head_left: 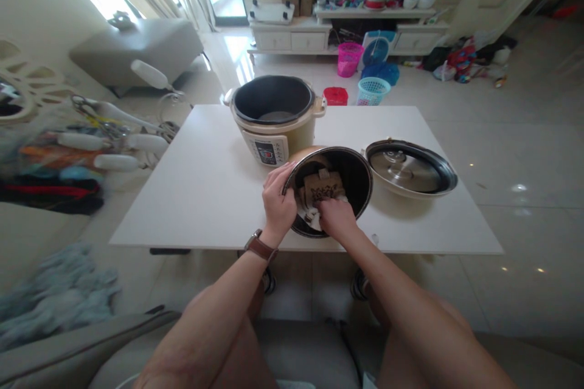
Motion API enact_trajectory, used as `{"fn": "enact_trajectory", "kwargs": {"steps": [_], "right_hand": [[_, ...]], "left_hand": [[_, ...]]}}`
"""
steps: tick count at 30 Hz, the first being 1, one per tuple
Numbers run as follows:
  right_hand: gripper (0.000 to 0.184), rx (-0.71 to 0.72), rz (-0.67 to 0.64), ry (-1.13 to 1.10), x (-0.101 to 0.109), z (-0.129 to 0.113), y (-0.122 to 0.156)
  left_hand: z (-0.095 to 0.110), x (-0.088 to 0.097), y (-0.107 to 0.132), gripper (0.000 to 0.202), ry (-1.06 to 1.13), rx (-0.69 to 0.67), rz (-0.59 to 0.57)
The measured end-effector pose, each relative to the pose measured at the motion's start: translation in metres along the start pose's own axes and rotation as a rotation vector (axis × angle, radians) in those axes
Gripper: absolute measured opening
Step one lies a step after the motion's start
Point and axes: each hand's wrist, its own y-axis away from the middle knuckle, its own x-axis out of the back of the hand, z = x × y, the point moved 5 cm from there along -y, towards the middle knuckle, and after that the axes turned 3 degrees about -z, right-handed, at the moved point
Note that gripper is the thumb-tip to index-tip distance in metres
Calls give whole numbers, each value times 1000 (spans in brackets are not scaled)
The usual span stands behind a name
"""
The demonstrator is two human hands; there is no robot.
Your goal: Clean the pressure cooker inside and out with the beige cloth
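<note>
A dark inner pot [360, 179] is tilted towards me at the front of the white table, its mouth facing my body. My left hand [279, 197] grips its left rim, thumb inside and fingers around the outer wall. Inside the pot, my right hand [335, 216] is closed on a brown cloth [323, 184] with a dark print and whitish parts; the fingertips are partly hidden. Behind the pot stands an electric pressure cooker [264, 149], lidless, its dark inside showing. To the right lies the cooker's lid [404, 173], its metal underside facing up.
The white table [182, 194] ends just in front of my forearms. A small clear piece [375, 239] lies near its front edge. Beyond it on the floor are a red container [336, 96], a light blue basket [373, 90] and a pink basket [349, 59]. A floor lamp [150, 76] stands left.
</note>
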Motion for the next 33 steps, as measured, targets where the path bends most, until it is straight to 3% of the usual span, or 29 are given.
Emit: {"fn": "enact_trajectory", "kwargs": {"steps": [8, 11, 15, 17, 19, 22, 27, 33], "right_hand": [[41, 9, 34, -182, -3, 3, -5], [36, 9, 68, -478, -8, 4, -15], [35, -15, 185, -1073, -20, 2, -29], [32, 29, 214, -1186, -22, 0, -33], [29, 105, 174, -1118, -19, -3, -31], [27, 162, 63, -827, -9, -2, -21], [33, 52, -33, -189, 5, 7, -3], [40, 18, -49, -12, 10, 0, 2]], "left_hand": [[3, -10, 11, 49, 8, 14, 31], [4, -13, 15, 46, 21, -5, 59], [8, -15, 17, 42, 63, -47, 86], [9, -14, 16, 41, 44, -35, 91], [8, -14, 16, 41, 2, -4, 94], [6, -12, 13, 41, -20, 21, 106], [4, 1, -3, 36, -33, 52, 126], [1, 8, -13, 60, -47, 28, -11]]}}
